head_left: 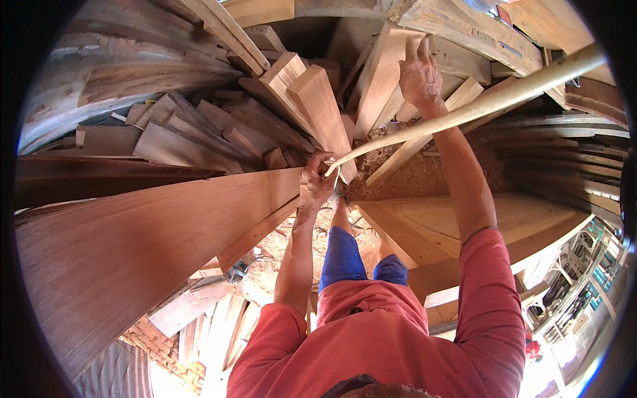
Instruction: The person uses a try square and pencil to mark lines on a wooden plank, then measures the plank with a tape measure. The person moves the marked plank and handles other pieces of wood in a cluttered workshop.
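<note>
My left hand [315, 180] is closed around the thin end of a long, pale, slightly curved wooden stick [464, 114]. From there the stick rises to the upper right, crossing in front of my right forearm and growing thicker. A thin white strip hangs by my left fingers; what it is I cannot make out. Farther off, my right hand [421, 76] has its fingers bent over the edge of an upright wooden board [385, 73]. Squared timber pieces [322, 106] lean just beyond my left hand.
A wide reddish-brown plank [152, 242] stretches from the left toward my left hand. Offcuts [192, 136] are heaped at the back left. A large wooden panel [478, 225] lies at right, near stacked boards [564, 159]. Sawdust [458, 174] covers ground between the timbers.
</note>
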The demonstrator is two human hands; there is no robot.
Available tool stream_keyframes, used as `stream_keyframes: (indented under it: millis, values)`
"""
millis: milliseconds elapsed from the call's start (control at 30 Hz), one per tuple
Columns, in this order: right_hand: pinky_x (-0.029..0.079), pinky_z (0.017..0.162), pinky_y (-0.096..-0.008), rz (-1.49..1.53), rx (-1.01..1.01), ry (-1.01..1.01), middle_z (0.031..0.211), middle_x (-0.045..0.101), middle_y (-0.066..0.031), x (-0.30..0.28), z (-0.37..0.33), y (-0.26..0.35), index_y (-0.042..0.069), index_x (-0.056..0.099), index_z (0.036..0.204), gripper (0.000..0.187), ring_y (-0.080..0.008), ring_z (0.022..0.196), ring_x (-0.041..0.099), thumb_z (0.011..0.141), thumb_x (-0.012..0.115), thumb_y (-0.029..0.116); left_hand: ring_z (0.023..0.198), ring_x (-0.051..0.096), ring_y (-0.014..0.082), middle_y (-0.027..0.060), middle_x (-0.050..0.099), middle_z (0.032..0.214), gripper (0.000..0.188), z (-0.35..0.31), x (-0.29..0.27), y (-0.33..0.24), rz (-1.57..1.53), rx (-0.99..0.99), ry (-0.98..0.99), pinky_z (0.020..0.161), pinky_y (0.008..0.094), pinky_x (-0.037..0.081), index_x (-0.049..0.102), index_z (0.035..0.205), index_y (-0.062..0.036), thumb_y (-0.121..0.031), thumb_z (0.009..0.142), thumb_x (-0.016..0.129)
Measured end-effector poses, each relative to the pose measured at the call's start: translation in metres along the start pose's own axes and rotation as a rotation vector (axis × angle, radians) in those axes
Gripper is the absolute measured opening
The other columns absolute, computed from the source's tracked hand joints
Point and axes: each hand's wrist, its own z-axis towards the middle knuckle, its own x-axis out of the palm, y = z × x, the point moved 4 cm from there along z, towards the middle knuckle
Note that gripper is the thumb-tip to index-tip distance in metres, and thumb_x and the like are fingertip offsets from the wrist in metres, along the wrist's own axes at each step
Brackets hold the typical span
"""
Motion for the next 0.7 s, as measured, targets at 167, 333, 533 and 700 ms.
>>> stream_keyframes:
  millis: [167, 333, 533, 700]
  values:
    - [0.049, 0.118, -0.0517, 0.017, 0.323, 0.211, 0.161, 0.052, -0.0274, 0.023, -0.025, 0.004, 0.007, 0.050, 0.159, 0.066, -0.0478, 0.142, 0.057, 0.103, 0.072, 0.035, 0.088, 0.062, 0.0088, 0.0024, 0.069, 0.095, 0.027, -0.002, -0.006, -0.005, 0.022, -0.051, 0.013, 0.076, 0.0290, 0.052, 0.070, 0.126, -0.0057, -0.008, 0.100, 0.076]
    - [0.046, 0.122, -0.0486, 0.362, 0.440, 0.072, 0.160, 0.054, -0.0250, 0.041, 0.012, -0.009, 0.002, 0.033, 0.165, 0.095, -0.0400, 0.148, 0.053, 0.098, 0.079, 0.050, 0.076, 0.058, 0.0091, 0.0029, 0.063, 0.082, 0.027, -0.012, -0.005, -0.017, 0.027, -0.017, 0.000, 0.067, 0.0304, 0.049, 0.070, 0.125, -0.0103, -0.008, 0.099, 0.078]
    - [0.051, 0.108, -0.0469, 1.055, 0.392, 0.053, 0.139, 0.066, -0.0113, 0.105, 0.058, -0.080, 0.004, 0.051, 0.152, 0.095, -0.0277, 0.132, 0.059, 0.088, 0.087, 0.063, 0.061, 0.055, 0.0132, 0.0046, 0.058, 0.072, 0.026, -0.024, 0.018, -0.037, 0.023, 0.056, 0.127, 0.056, 0.0337, 0.047, 0.068, 0.125, -0.0108, -0.012, 0.101, 0.078]
    - [0.050, 0.105, -0.0503, 1.200, 0.415, 0.272, 0.143, 0.065, -0.0068, 0.072, 0.043, -0.036, 0.011, 0.053, 0.155, 0.093, -0.0273, 0.132, 0.057, 0.085, 0.089, 0.062, 0.074, 0.067, 0.0117, 0.0046, 0.070, 0.085, 0.027, -0.045, 0.026, -0.016, 0.066, -0.003, 0.164, 0.066, 0.0309, 0.054, 0.068, 0.127, -0.0080, -0.011, 0.101, 0.077]
